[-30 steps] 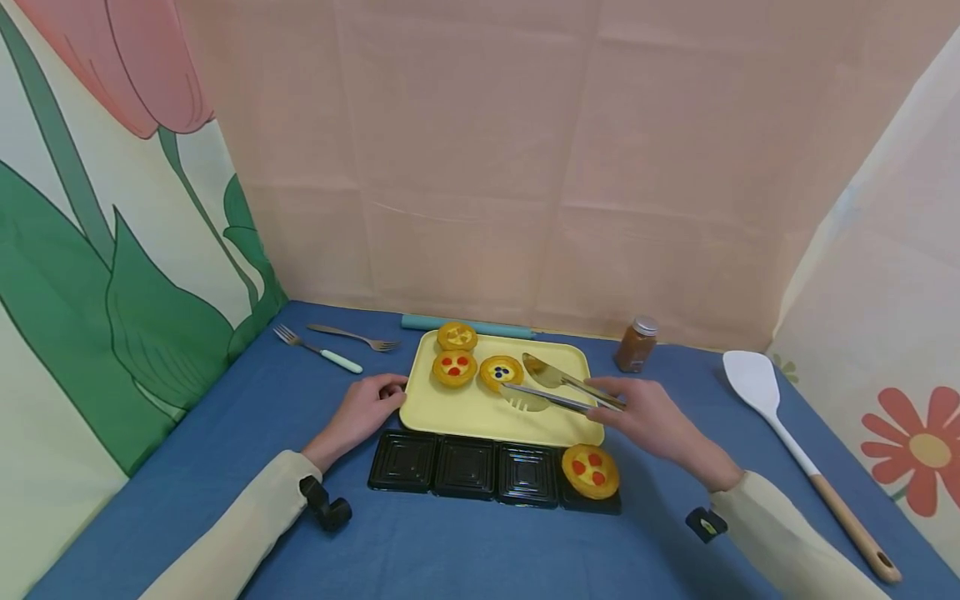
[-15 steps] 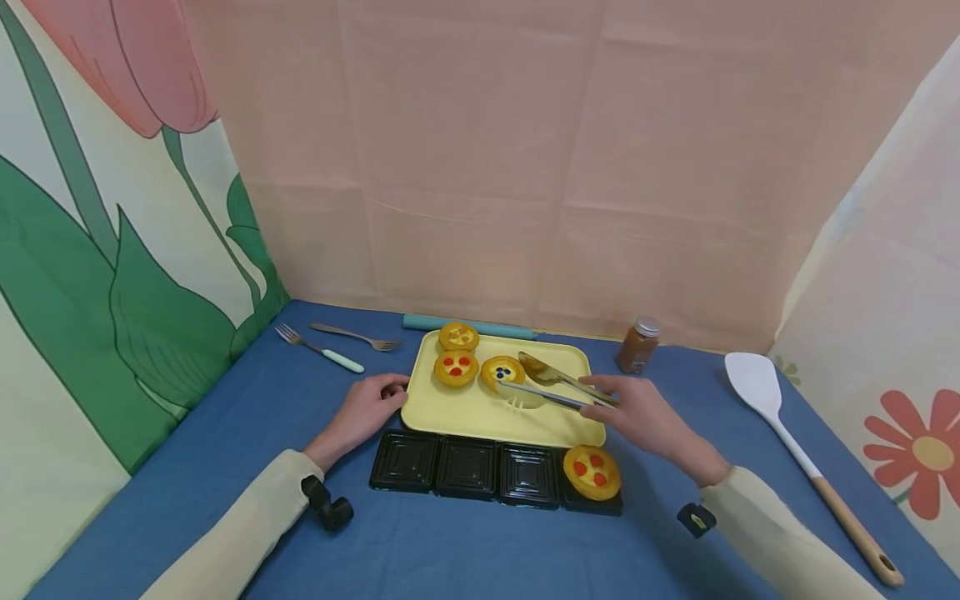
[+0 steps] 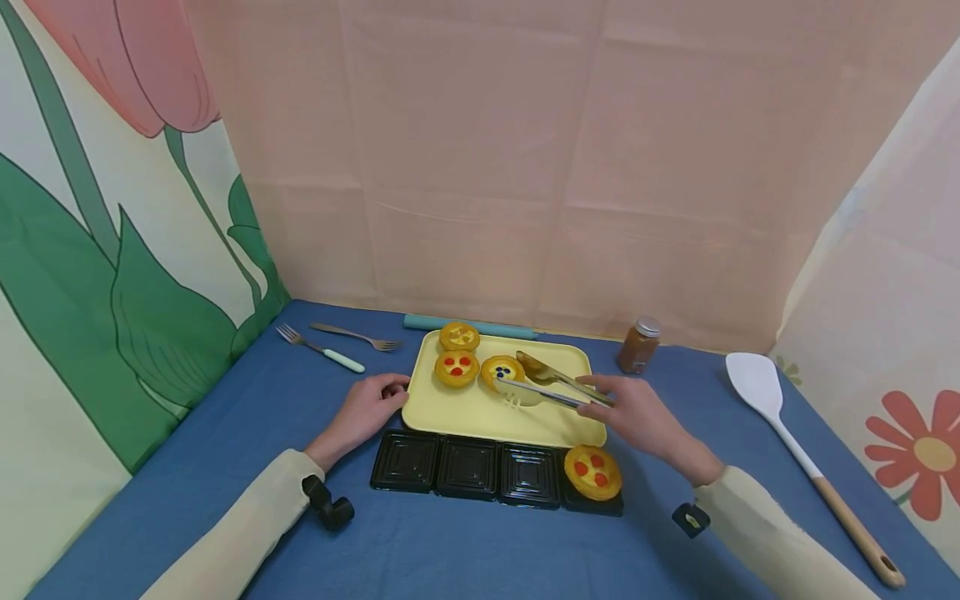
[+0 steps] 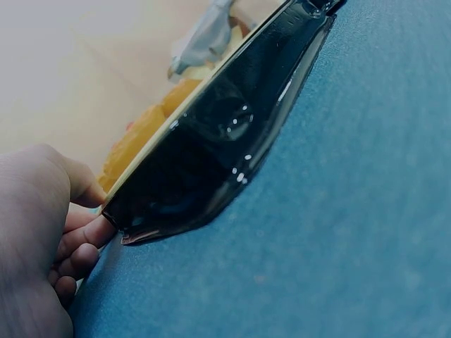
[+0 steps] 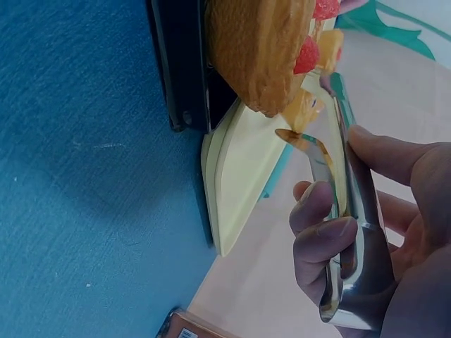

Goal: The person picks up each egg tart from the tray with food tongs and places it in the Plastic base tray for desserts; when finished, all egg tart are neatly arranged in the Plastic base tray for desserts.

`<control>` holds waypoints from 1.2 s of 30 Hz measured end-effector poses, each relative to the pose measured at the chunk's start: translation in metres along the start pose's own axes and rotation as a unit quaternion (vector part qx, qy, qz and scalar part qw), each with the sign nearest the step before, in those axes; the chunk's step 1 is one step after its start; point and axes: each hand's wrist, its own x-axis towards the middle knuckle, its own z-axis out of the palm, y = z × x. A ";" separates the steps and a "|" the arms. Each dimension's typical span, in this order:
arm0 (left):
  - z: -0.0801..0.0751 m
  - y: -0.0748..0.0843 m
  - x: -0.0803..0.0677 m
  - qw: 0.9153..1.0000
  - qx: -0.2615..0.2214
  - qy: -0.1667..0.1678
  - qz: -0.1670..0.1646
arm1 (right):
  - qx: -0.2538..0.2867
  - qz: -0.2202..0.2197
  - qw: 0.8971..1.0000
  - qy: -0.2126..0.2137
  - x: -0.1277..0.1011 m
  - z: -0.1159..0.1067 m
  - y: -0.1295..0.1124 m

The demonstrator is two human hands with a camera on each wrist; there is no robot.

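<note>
Apparently tongs (image 3: pixel 551 385) in right hand (image 3: pixel 637 417), beside tart (image 3: pixel 501 370).

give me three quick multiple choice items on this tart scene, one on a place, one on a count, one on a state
1. Where does the tart with blue dots lie?
A. on the yellow tray
B. in the black compartment tray
C. beside the white spatula

2. How many tarts lie on the yellow tray?
A. one
B. three
C. five

3. What is the right hand doing?
A. resting flat on the cloth
B. holding the metal tongs
C. holding the spice jar

Answers:
1. A, it lies on the tray by the tong tips.
2. B, three lie there; a fourth tart rests on the black tray's right end.
3. B, its fingers curl round the tong handles.
</note>
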 end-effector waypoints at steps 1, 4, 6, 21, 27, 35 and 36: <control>0.000 0.000 0.000 1.000 0.000 0.000 0.000 | -0.001 -0.001 1.000 0.000 0.000 0.000 0.000; 0.000 0.000 0.000 1.000 -0.001 0.001 0.000 | -0.003 -0.005 1.000 0.000 0.000 0.000 -0.001; 0.000 0.000 0.000 1.000 -0.002 0.002 0.000 | -0.006 -0.005 1.000 0.000 -0.001 0.000 -0.001; 0.001 0.001 0.000 1.000 0.000 0.003 -0.002 | -0.016 -0.002 1.000 0.004 -0.002 -0.001 -0.005; 0.000 0.000 0.000 1.000 0.002 0.004 0.001 | -0.021 -0.006 1.000 0.011 -0.004 -0.001 -0.005; -0.001 0.001 0.000 1.000 0.003 0.001 -0.002 | -0.019 -0.014 1.000 0.018 -0.008 -0.001 -0.005; -0.001 0.001 -0.001 1.000 0.003 0.001 -0.002 | -0.018 -0.012 1.000 0.019 -0.009 -0.001 -0.005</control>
